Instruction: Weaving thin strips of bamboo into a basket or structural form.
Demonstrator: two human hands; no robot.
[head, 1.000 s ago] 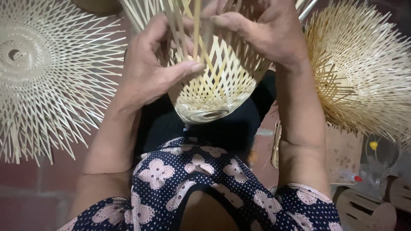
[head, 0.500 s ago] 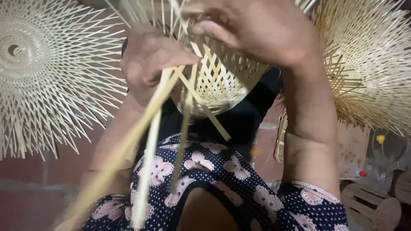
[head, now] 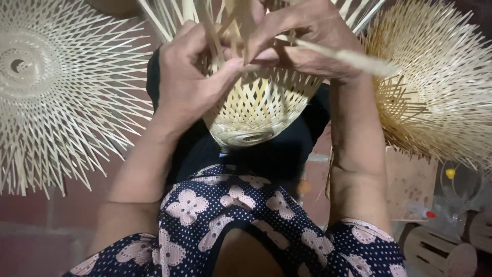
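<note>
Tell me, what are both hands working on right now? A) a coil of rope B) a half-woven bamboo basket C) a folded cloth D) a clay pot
B: the left hand and right hand grip the loose strips of a pale lattice-woven basket held above the lap.

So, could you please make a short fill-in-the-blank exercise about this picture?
1. Both hands, the left hand and the right hand, work on a half-woven ____ basket.
2. The finished woven piece lying flat is on the person's ____ side.
3. The right hand pinches a loose ____ that points to the right.
4. The person's clothing is dark blue with pink ____.

Missing words: bamboo; left; strip; flowers
</note>
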